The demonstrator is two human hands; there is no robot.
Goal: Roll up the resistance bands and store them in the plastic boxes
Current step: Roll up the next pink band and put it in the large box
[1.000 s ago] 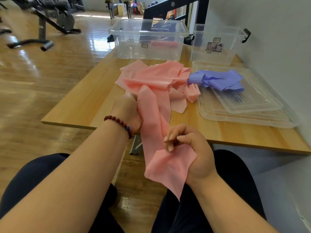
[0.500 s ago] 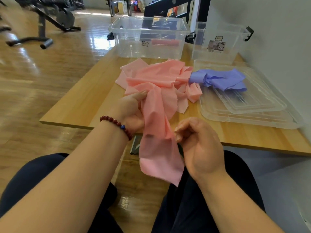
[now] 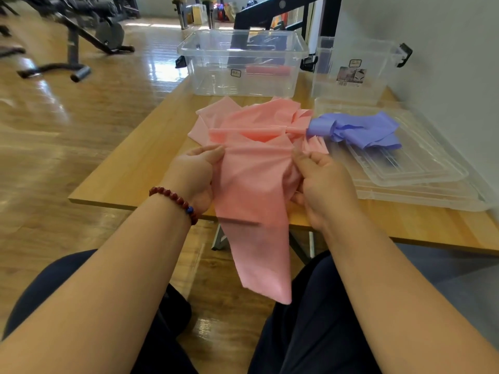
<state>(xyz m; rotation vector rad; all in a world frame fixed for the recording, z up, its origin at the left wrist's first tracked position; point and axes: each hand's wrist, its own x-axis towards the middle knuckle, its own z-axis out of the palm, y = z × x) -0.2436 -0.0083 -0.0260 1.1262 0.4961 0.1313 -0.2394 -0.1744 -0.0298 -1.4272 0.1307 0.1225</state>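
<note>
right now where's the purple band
In the head view the purple band lies bunched on the stacked clear lids at the right, just right of the pink band and in front of the smaller clear box.

The light wooden rectangular table (image 3: 135,168) is carrying a crumpled pink elastic resistance band (image 3: 256,118) just beyond my grip. A large clear rectangular plastic box (image 3: 243,76) and a smaller clear plastic box (image 3: 351,87) are standing farther beyond it, and stacked clear plastic lids (image 3: 432,197) are lying to its right.

Pink band (image 3: 253,201) crumpled on table, end hanging over edge; purple band (image 3: 359,129) bunched on lids; boxes (image 3: 243,63) open.
</note>
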